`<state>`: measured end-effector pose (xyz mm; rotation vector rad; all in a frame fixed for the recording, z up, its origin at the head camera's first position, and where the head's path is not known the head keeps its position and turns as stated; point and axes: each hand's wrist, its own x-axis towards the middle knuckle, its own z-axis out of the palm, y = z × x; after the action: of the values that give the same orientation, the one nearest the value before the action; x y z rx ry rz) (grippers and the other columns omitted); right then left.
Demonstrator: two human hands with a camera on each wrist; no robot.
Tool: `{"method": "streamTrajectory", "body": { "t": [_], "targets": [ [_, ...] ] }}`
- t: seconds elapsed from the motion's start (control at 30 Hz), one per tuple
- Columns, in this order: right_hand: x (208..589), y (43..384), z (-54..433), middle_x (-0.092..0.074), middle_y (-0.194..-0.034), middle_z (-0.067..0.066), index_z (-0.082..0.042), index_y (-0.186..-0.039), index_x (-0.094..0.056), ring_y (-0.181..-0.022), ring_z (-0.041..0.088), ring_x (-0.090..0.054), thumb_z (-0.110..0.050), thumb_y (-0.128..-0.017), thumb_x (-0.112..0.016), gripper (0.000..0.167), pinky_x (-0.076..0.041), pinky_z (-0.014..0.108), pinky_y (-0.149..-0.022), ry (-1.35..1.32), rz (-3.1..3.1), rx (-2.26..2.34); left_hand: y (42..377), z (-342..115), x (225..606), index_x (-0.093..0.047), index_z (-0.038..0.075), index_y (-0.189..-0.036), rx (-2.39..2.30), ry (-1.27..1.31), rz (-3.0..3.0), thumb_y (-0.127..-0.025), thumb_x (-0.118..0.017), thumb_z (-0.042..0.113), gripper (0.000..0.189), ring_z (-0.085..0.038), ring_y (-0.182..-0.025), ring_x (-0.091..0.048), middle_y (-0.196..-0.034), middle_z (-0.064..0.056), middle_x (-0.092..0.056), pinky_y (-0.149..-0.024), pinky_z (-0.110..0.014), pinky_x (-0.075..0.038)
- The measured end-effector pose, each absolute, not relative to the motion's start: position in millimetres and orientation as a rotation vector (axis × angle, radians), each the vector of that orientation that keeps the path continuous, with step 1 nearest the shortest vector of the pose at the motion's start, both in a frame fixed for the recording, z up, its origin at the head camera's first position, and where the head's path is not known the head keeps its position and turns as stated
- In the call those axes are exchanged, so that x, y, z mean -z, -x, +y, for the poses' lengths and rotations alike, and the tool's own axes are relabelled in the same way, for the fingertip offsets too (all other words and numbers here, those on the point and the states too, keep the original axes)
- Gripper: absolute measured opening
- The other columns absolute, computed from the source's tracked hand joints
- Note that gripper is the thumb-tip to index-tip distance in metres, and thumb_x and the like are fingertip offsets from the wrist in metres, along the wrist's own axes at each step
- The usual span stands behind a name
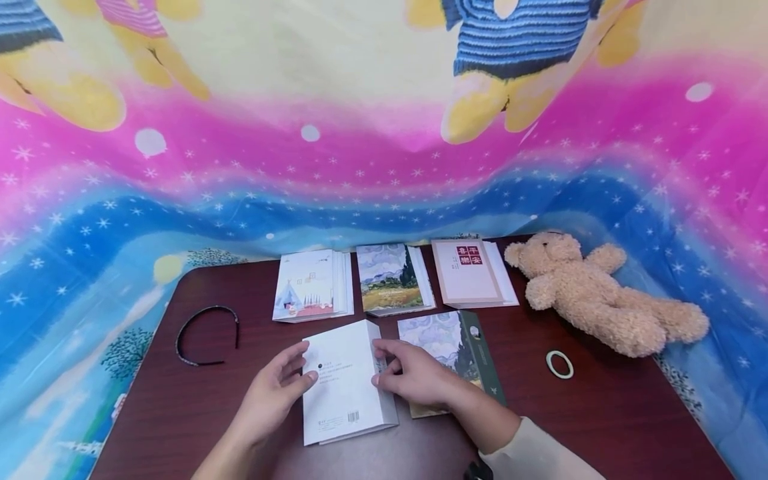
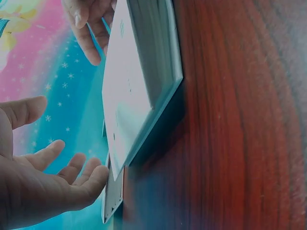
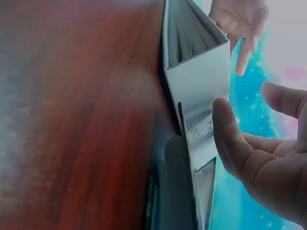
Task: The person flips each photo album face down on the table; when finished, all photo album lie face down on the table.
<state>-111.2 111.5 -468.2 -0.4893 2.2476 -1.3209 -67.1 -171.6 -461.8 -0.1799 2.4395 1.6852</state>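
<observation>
A thick white book (image 1: 342, 407) lies on the dark wooden table with its printed back cover up, a barcode near the lower edge. My left hand (image 1: 270, 397) is at its left side, fingers loosely bent and spread; in the left wrist view they show no grip on it. On the other side, my right hand (image 1: 417, 377) has its fingertips at the spine; the right wrist view shows a fingertip beside the lettering, and whether it touches I cannot tell. Close under the right forearm lies a book with a painted landscape cover (image 1: 435, 347) and dark green strip.
Along the back stand a tent-picture book (image 1: 309, 287), another landscape book (image 1: 387, 280) and a pink book with red characters (image 1: 468, 283). A black headband (image 1: 180, 337) lies left. To the right are a pale green ring (image 1: 560, 365) and a teddy bear (image 1: 594, 293).
</observation>
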Motion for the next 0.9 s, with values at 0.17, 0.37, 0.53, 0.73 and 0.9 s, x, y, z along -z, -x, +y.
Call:
{"method": "streamTrajectory", "body": {
  "t": [0.17,0.37,0.53,0.73,0.9],
  "targets": [
    [466,119,106,-0.062,-0.132,0.001,-0.007,-0.154,-0.047,-0.091,0.013,-0.062,-0.032,-0.095,-0.075,0.07,-0.052,0.03,-0.073,0.487,2.279,1.306,74,-174,462,-0.05,0.009,-0.152,-1.69,0.202,2.432,-0.097,-0.074,0.016,0.06,-0.038,-0.142,-0.047,-0.155,-0.019,-0.049,-0.111,-0.054,-0.044],
    [461,126,100,-0.062,-0.123,0.005,-0.007,-0.153,-0.048,-0.083,0.016,-0.061,-0.032,-0.095,-0.074,0.068,-0.05,0.029,-0.066,0.509,2.322,1.311,80,-177,463,-0.048,0.008,-0.153,-1.697,0.224,2.428,-0.098,-0.072,0.016,0.06,-0.036,-0.143,-0.046,-0.156,-0.017,-0.048,-0.113,-0.054,-0.042],
    [458,132,92,-0.063,-0.134,0.005,-0.009,-0.153,-0.049,-0.083,0.013,-0.061,-0.031,-0.096,-0.074,0.066,-0.052,0.03,-0.066,0.504,2.352,1.322,85,-182,468,-0.047,0.009,-0.153,-1.708,0.268,2.416,-0.099,-0.072,0.017,0.061,-0.035,-0.143,-0.045,-0.156,-0.015,-0.048,-0.115,-0.054,-0.038],
    [455,143,80,-0.064,-0.128,0.004,-0.009,-0.152,-0.051,-0.071,0.014,-0.064,-0.027,-0.096,-0.074,0.063,-0.051,0.031,-0.058,0.468,2.348,1.344,92,-189,474,-0.046,0.01,-0.154,-1.699,0.301,2.414,-0.1,-0.071,0.02,0.061,-0.035,-0.144,-0.043,-0.157,-0.014,-0.047,-0.115,-0.055,-0.037],
    [454,153,70,-0.065,-0.127,0.003,-0.009,-0.15,-0.053,-0.08,0.015,-0.062,-0.028,-0.097,-0.073,0.06,-0.052,0.033,-0.066,0.455,2.384,1.33,99,-193,477,-0.045,0.009,-0.155,-1.719,0.312,2.41,-0.1,-0.07,0.019,0.061,-0.035,-0.145,-0.042,-0.158,-0.014,-0.045,-0.115,-0.053,-0.036]
  ]
}}
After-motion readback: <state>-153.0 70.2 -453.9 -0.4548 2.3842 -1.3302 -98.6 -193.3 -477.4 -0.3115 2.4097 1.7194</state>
